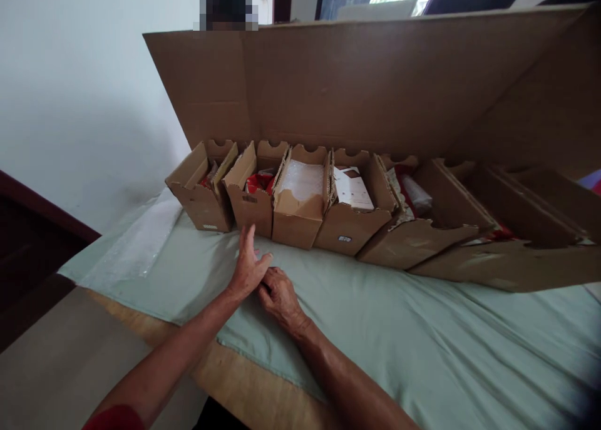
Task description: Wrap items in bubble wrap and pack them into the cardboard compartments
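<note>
My left hand [248, 268] is over the green cloth [357, 330], with its fingers stretched out toward the front of a cardboard bin. It holds nothing. Beside it, my right hand [282, 300] lies back up with its fingers curled in, touching or nearly touching the base of the left hand. No object shows in the right hand, though its palm is hidden. Beyond both hands stand a cardboard bin [256, 216] with red packaging [260, 183] inside and a bin [297, 222] holding bubble wrap [302, 178].
More cardboard bins [201, 206] continue the row; one holds a white box [352, 189]. A tall cardboard panel [328, 86] rises behind them. Clear plastic wrap [136, 242] lies at left. A wooden edge [253, 380] shows in front. Part of a person appears behind the panel.
</note>
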A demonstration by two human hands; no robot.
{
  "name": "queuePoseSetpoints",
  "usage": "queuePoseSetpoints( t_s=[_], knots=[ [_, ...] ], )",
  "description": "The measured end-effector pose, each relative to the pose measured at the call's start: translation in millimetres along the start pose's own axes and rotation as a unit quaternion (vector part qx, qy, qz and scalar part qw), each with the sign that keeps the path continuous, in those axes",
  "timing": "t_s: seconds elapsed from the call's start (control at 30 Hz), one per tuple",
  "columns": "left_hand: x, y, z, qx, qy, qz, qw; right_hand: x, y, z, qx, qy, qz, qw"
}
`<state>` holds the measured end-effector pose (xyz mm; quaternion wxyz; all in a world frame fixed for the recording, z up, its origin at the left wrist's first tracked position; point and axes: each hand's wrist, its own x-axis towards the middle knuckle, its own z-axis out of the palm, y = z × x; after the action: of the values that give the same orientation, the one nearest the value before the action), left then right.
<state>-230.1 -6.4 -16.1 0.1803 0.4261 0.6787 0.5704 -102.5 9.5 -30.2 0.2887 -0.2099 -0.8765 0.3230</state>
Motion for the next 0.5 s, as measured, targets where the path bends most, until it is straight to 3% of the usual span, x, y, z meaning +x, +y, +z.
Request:
queuePoseSetpoints(
  t_s=[0.13, 0.33, 0.5],
  knots=[
    [13, 3, -40.7, 0.074, 0.063, 0.089, 0.991, 0, 1, -1, 0.011, 0.006, -0.008, 1.000],
    [93, 37, -112.8, 0.195, 0.169, 0.183, 0.949, 1, 2, 0, 0.019, 0.021, -0.026, 0.999],
    [119, 51, -122.4, 0.276, 0.164, 0.181, 0.930, 1, 1, -1, 0.009, 0.029, -0.022, 0.999]
  ],
)
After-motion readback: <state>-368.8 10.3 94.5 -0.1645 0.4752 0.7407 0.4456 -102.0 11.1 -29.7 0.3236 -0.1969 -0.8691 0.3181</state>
